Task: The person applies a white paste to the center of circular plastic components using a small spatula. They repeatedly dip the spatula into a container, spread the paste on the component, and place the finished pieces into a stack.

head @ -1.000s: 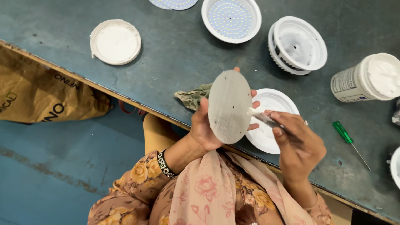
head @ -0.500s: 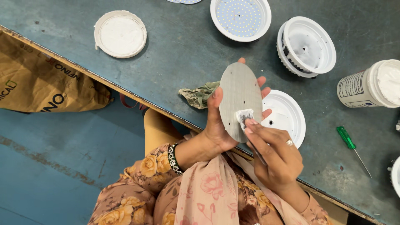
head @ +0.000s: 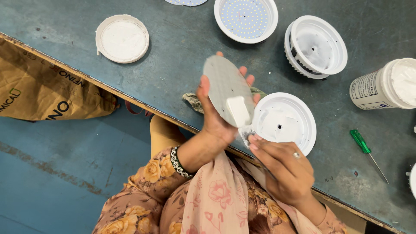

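1. Grey round metal disc (head: 223, 89) with a small white rectangular block (head: 238, 111) fixed near its lower edge: held tilted at frame centre, above the near edge of the worktop (head: 173, 52), flat face turned toward the camera. Seen foreshortened, the disc's long axis runs from upper left to lower right.
2. Left hand (head: 216, 117) is closed on the disc: thumb on the left rim, fingertips showing past the right rim.
3. Right hand (head: 281, 167) lies lower right of the disc, fingers curled, tips just beside the block at the disc's lower edge. Something thin and pale sits at the tips; cannot tell what. This hand is the nearer to the block.
4. White round plastic lamp housing (head: 284, 123) lies on the worktop just right of the disc, partly behind it.
5. Further out: green-handled screwdriver (head: 366, 147) at right; white open jar of paste (head: 385, 86) at upper right; white lamp with an LED array (head: 245, 19) at top.
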